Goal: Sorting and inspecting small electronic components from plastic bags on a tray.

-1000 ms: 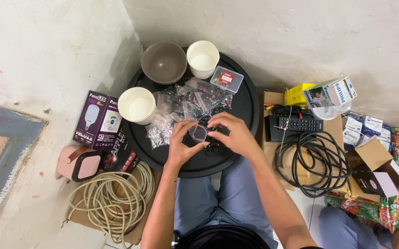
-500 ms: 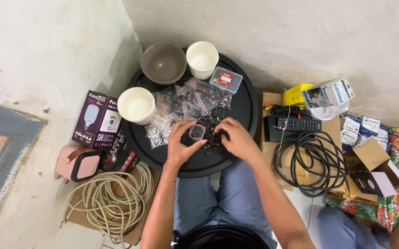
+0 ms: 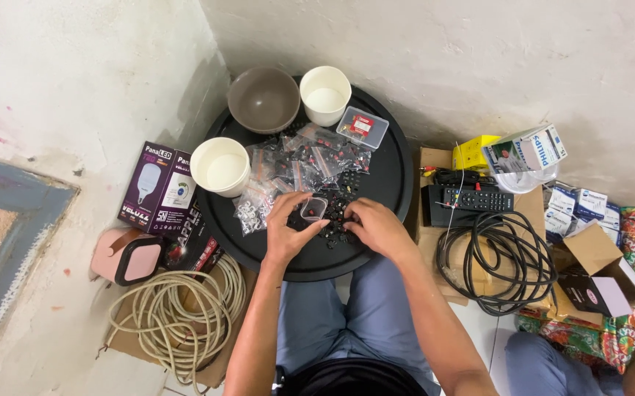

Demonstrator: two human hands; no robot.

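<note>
A round black tray (image 3: pixel 394 169) rests over my lap. My left hand (image 3: pixel 286 228) holds a small clear plastic cup (image 3: pixel 313 210) at the tray's near side. My right hand (image 3: pixel 378 229) lies palm down beside it, fingers on a scatter of small black and red parts (image 3: pixel 339 209). Behind them lies a heap of small clear bags (image 3: pixel 306 163) with similar parts. A brown bowl (image 3: pixel 264 99), two white paper cups (image 3: pixel 325 94) (image 3: pixel 220 166) and a small clear lidded box (image 3: pixel 362 127) stand on the tray's far half.
Left of the tray are a purple bulb box (image 3: pixel 157 185), a pink container (image 3: pixel 123 256) and a coil of beige cable (image 3: pixel 178 315). To the right lie a black remote (image 3: pixel 477 199), a black cable coil (image 3: pixel 497 260) and several small cartons (image 3: pixel 526 149).
Both hands have drawn a little nearer to me on the tray. The right hand moved down off the cup and onto the loose parts.
</note>
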